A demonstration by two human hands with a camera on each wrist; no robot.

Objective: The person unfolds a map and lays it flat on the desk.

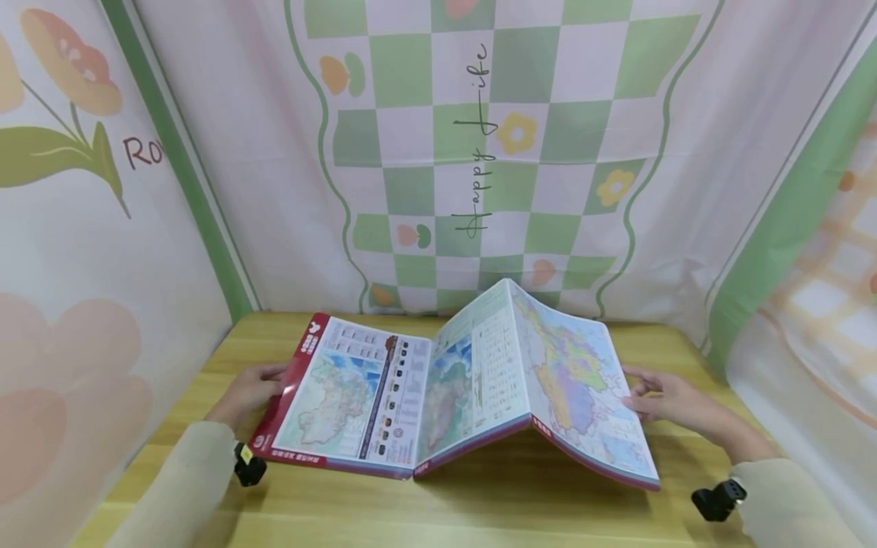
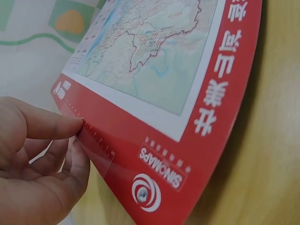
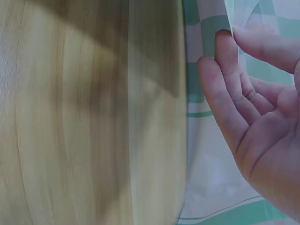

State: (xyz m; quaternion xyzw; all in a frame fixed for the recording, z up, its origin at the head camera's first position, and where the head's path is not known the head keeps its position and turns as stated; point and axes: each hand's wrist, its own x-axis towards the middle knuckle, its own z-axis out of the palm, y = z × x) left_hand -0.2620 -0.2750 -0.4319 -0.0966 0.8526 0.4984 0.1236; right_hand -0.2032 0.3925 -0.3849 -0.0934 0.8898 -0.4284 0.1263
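Note:
A folding paper map (image 1: 342, 396) stands part unfolded over the table, its panels in a zigzag. One fold rises to a peak in the middle, and the right panel slopes down from it. At the map's red left border, my left hand (image 1: 248, 392) pinches the edge; in the left wrist view the thumb and index finger of the left hand (image 2: 40, 159) meet on that border, beside white lettering and a round logo. My right hand (image 1: 674, 399) holds the far right edge of the map. The right wrist view shows the right hand's (image 3: 262, 103) thumb and fingertip pinching a thin edge.
The wooden table (image 1: 308, 510) lies under the map, with its back edge against a checkered green and white curtain (image 1: 459, 152). Printed fabric hangs at the left (image 1: 82, 304) and right. Small black cameras (image 1: 718, 500) sit on both wrists.

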